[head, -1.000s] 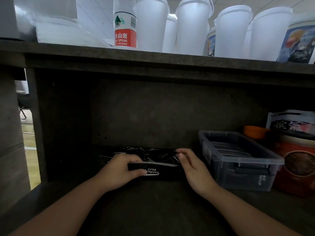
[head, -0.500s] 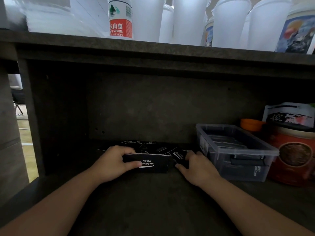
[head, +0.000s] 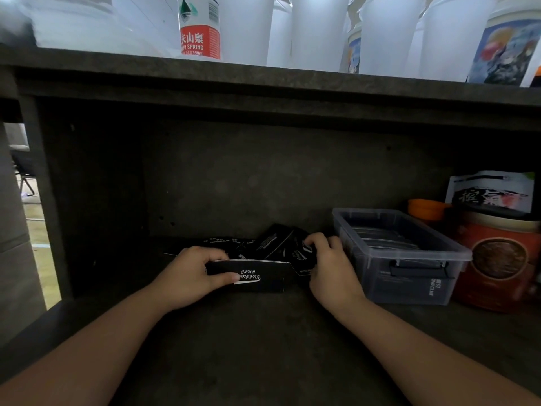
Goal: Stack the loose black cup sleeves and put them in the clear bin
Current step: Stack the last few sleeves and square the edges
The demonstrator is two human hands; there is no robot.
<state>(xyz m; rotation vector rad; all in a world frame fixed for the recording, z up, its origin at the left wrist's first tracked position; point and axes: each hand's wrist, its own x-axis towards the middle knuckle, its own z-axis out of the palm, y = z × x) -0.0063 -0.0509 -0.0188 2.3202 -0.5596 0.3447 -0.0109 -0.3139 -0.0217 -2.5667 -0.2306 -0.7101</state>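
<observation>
While the left hand point(head: 187, 276) grips a flattened stack of black cup sleeves point(head: 257, 275) lying left-right on the lower shelf point(head: 263, 332), the right hand point(head: 328, 268) clutches loose sleeves point(head: 275, 240) just beside the clear bin point(head: 409, 276).

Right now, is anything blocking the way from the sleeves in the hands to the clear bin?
Nothing visible blocks it. The clear bin stands open, without a lid, just right of the right hand. The left hand holds the sleeve stack. Sleeves already lie inside the bin, with room above them.
</observation>
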